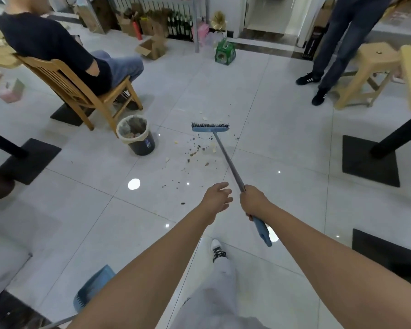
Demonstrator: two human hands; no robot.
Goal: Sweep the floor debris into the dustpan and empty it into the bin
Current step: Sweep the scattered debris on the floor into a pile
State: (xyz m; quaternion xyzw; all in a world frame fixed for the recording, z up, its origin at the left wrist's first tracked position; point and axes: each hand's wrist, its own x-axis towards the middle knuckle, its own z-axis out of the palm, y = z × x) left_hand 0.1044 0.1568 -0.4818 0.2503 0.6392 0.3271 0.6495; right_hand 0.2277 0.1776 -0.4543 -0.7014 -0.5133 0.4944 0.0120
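Beyond the bin (136,136), scattered debris (195,150) lies beside the broom (210,128) head. Right hand (253,201) grips the light, stiff handle near its end; left hand (217,198) hovers open, best placed lower. Dustpan (94,289) waits well behind.

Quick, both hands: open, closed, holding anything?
Left hand: open, empty, beside the broom handle, not on it.
Right hand: closed on the broom handle.

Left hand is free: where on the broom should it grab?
Probably the bare grey shaft just ahead of the right hand, coming from its left side. The left hand hovers open there, and the broom head is beyond the debris.
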